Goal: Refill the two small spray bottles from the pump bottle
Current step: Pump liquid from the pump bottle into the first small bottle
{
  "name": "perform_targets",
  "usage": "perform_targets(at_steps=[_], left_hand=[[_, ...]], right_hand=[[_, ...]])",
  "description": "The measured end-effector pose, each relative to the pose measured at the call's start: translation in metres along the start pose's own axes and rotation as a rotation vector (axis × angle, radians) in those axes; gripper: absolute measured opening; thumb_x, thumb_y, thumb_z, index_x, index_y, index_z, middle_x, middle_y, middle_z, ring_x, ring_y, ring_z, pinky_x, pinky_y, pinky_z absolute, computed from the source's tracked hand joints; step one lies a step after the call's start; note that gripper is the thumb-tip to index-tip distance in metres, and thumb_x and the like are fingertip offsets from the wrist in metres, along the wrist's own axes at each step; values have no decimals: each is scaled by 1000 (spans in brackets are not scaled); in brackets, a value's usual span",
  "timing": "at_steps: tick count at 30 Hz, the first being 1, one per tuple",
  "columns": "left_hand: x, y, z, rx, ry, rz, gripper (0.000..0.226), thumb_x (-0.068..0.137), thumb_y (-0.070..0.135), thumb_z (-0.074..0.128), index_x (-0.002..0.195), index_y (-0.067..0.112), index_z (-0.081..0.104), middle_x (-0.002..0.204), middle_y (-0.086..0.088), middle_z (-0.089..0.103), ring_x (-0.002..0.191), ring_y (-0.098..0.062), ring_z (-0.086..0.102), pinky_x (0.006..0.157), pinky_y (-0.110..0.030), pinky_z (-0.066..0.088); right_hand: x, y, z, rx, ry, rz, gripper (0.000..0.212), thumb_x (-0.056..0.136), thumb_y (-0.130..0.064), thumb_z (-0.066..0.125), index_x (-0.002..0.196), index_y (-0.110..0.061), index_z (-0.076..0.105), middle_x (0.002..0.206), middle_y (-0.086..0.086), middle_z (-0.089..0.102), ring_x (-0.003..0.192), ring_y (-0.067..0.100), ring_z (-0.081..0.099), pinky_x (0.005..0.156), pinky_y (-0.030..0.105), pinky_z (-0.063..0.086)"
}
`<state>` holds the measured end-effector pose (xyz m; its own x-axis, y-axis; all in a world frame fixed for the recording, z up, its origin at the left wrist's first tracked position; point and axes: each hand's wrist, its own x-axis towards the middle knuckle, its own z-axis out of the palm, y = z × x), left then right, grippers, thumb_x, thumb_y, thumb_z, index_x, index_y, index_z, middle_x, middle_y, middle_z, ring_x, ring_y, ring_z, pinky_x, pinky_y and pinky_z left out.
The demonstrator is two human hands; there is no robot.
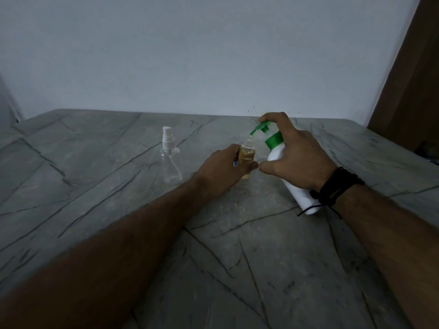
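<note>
While the right hand [294, 155] gripped the tilted pump bottle [285, 162], forefinger on its green nozzle, the left hand [225, 167] held the uncapped spray bottle [247, 157], seemingly mostly filled with amber liquid. At its nine o'clock, the second spray bottle [169, 162] stood capped and empty, still to refill.

Plain domestic room (probably): veined stone counter [95, 210], bare white wall [190, 55].

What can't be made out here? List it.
- Head view: lower part of the open amber bottle, hidden by the left hand.
- Middle of the pump bottle, hidden by the right hand.
- Clear spray bottle: liquid level unreadable in dim light.
</note>
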<state>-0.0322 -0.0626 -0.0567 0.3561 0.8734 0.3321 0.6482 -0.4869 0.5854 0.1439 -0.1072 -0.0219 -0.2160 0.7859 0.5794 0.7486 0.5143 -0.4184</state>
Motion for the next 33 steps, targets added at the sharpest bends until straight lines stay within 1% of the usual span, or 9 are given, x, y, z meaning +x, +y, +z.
perform_targets(at_steps=[4,8,12,16,20,24,28,32,33], left_hand=[[-1,1,-1,-5,5,7,50,91,45,58,132,17,52,126,1,61,110,-12,57,89,-25,44],[-3,1,-1,-13,6,3,51,91,44,59,133,16,51,126,0,61,110,-12,56,86,-23,42],[-2,2,0,-15,11,8,49,91,44,59,132,17,52,126,0,62,109,-11,57,85,-22,41],[-3,4,-1,-6,12,3,49,91,42,60,132,15,52,126,-1,62,111,-13,57,84,-22,41],[-3,5,1,-10,11,-10,50,91,43,60,132,16,51,127,-1,61,110,-13,57,84,-22,40],[-3,5,0,-10,3,-9,49,91,44,59,132,17,51,126,0,61,110,-12,56,84,-22,40],[-4,4,0,-14,10,-9,50,91,44,59,132,17,52,126,0,61,111,-13,57,86,-24,43],[-5,5,0,-9,4,-19,50,91,44,59,133,18,50,127,0,60,112,-13,56,85,-23,41],[-5,6,0,-5,1,-22,50,91,44,59,133,18,50,128,0,60,112,-13,56,84,-22,40]], right_hand=[[1,0,1,8,-13,4,74,63,-23,81,127,-30,44,74,-19,54,62,-9,56,53,6,36],[1,-1,2,-9,-24,10,72,63,-26,80,125,-30,43,73,-17,55,60,-1,56,52,8,33],[0,0,1,-4,-14,2,76,65,-25,81,130,-32,43,74,-17,56,63,2,56,56,12,36],[0,-1,1,9,-17,7,74,64,-23,81,127,-31,43,77,-16,58,63,0,58,55,10,38],[-1,-2,0,1,-15,13,74,64,-23,81,127,-31,43,73,-18,55,61,-1,56,52,5,35],[0,-1,1,3,-22,7,77,65,-24,80,130,-34,42,73,-17,57,61,-1,57,52,6,36],[0,-1,1,3,-23,7,74,64,-23,81,126,-32,43,75,-17,58,62,-3,58,53,6,36],[-1,-1,1,6,-14,9,72,64,-23,81,125,-32,43,75,-15,60,63,0,59,56,14,41],[-2,-1,1,9,-10,7,73,64,-23,81,126,-31,44,75,-16,59,63,-1,59,56,11,40]])
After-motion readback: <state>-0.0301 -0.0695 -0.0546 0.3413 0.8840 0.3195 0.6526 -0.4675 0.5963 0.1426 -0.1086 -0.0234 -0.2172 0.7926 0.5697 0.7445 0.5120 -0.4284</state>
